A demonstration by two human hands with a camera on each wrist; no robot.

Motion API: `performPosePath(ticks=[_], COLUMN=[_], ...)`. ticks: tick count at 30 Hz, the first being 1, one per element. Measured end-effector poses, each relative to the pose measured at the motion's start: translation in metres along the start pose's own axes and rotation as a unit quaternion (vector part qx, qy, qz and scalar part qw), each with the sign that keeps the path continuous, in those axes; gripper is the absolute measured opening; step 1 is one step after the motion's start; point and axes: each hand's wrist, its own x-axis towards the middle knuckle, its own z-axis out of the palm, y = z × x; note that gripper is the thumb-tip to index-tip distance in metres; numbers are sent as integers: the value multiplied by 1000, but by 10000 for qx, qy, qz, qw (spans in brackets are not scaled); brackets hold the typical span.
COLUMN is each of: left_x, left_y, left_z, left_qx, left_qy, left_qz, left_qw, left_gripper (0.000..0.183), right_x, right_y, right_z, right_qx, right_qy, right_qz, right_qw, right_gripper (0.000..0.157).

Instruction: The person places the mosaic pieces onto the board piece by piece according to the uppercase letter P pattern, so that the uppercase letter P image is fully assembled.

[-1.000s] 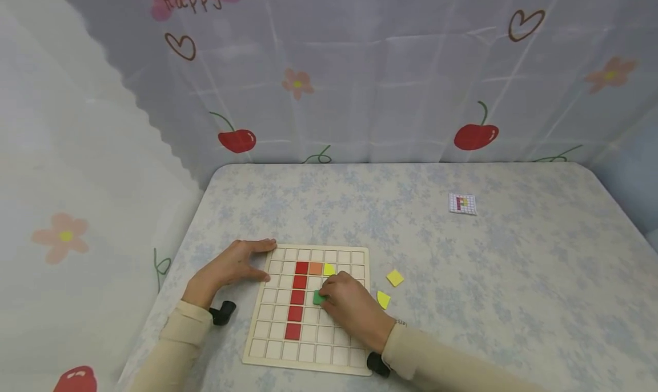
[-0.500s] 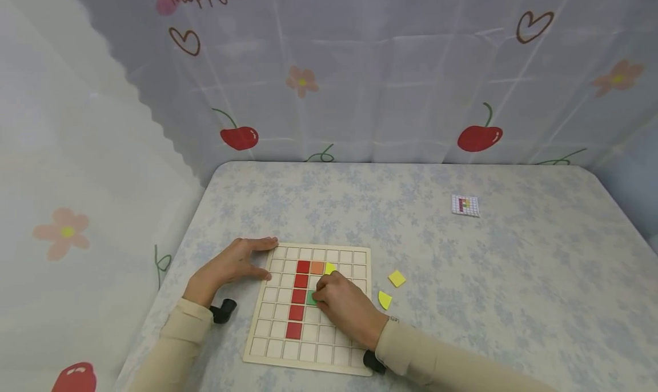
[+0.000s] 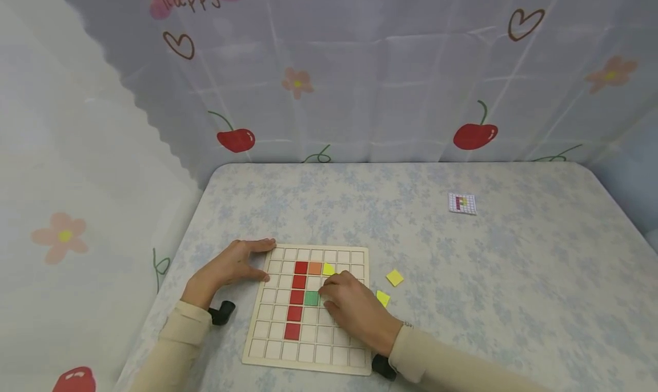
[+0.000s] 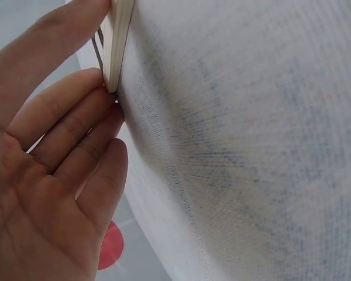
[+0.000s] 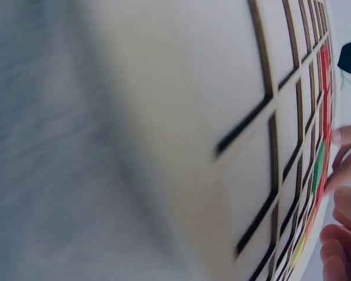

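Note:
A cream grid board (image 3: pixel 307 367) lies on the table at the lower middle of the head view. A column of red tiles (image 3: pixel 296 296) sits in it, with an orange tile (image 3: pixel 315 268) and a yellow piece (image 3: pixel 328 269) along the upper row. Beside the middle red tile lies a green tile (image 3: pixel 311 298) in its cell. My right hand (image 3: pixel 357 309) hovers just right of the green tile, fingers loosely bent and apart from it. At the board's upper left edge my left hand (image 3: pixel 231 269) touches the rim with extended fingers and thumb, also seen in the left wrist view.
Two loose yellow pieces, a square (image 3: pixel 394 278) and one partly hidden by the right hand (image 3: pixel 382 298), lie right of the board. A small card with a coloured grid (image 3: pixel 462 203) lies farther back. A printed curtain (image 3: pixel 370 95) hangs behind the table.
The right hand has slid the green tile left into the cell beside the red column and let go of it. It has then drawn slightly right. The left hand stays at the rim.

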Motion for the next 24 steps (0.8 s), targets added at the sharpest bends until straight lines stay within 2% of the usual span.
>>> performPosePath(ticks=[5,11,15,19,24], left_x=[0,0,-1,-1,0], left_y=[2,3,2,2,4], left_z=[0,-1,-2,-1,0], left_qx=[60,162,176,157,169], left_qy=[-8,-3,-6,1,-11], left_qz=[-42,-16,-11,6,71], left_qw=[10000,9999,9998,9999,9998], left_gripper=[79,78,77,77,77], right_x=[-18,-43,-52,-56,-57], right_y=[11,33,40,41,42], right_z=[-14,-30,-33,-30,-30], right_qx=[-258,-401,-375,-373,-331], right_qy=[348,665,735,624,565], right_qz=[584,1587,1979,2097,1900], right_qw=[9974,9843,9768,9751,9796], right_gripper=[18,19,21,23,19])
